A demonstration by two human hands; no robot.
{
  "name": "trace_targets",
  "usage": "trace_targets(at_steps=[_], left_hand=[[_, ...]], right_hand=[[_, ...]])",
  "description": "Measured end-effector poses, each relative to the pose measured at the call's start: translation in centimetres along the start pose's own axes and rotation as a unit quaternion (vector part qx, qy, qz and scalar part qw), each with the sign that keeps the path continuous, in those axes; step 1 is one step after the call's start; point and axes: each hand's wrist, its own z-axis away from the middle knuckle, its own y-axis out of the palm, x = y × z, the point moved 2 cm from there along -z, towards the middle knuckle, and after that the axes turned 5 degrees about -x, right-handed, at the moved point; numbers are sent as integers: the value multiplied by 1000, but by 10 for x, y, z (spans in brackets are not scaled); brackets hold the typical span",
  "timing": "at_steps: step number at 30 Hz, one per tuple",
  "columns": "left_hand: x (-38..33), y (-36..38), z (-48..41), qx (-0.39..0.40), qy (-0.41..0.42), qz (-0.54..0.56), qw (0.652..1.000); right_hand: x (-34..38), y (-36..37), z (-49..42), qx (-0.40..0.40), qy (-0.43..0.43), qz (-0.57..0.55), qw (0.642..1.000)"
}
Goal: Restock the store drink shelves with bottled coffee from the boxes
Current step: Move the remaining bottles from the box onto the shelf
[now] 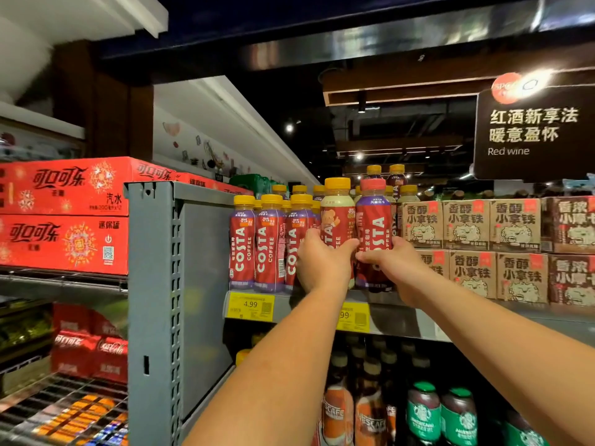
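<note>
Head view, single frame.

- Left hand (325,262): fingers (310,239) clamped around the lower half of a yellow-capped Costa bottle (336,217). The bottle is upright.
- Right hand (397,265): fingers (401,244) clamped around the lower half of a red-capped Costa bottle (373,226), also upright. The two held bottles stand side by side, touching or nearly so.
- Both bottles sit at the front of the upper shelf (396,317), bases about level with its edge. Cannot tell whether they rest on it.
- Just left of the held pair is a row of yellow-capped Costa bottles (270,243), with more bottles behind.
- Just right are stacked brown coffee cartons (467,223) on the same shelf.
- A yellow price tag (249,305) reading 4.99 is on the shelf rim.
- The shelf below holds Nescafe bottles (370,420) and green-capped bottles (425,413).
- Far left, past a grey upright (151,284), are red cola cartons (64,217).
- Upper right hangs a dark sign (531,133) reading "Red wine".
</note>
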Motion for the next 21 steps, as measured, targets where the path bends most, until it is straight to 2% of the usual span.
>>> trace_targets(at_steps=[7, 12, 17, 21], left_hand=[[5, -8, -10, -24, 4, -39, 999], [13, -17, -13, -55, -12, -41, 998], [10, -19, -8, -29, 3, -49, 998], [12, -22, -10, -40, 3, -52, 998]], right_hand=[[-15, 15, -13, 26, 22, 7, 999], [-17, 24, -20, 74, 45, 65, 994], [-16, 21, -25, 127, 79, 97, 984], [-23, 26, -31, 90, 52, 127, 986]])
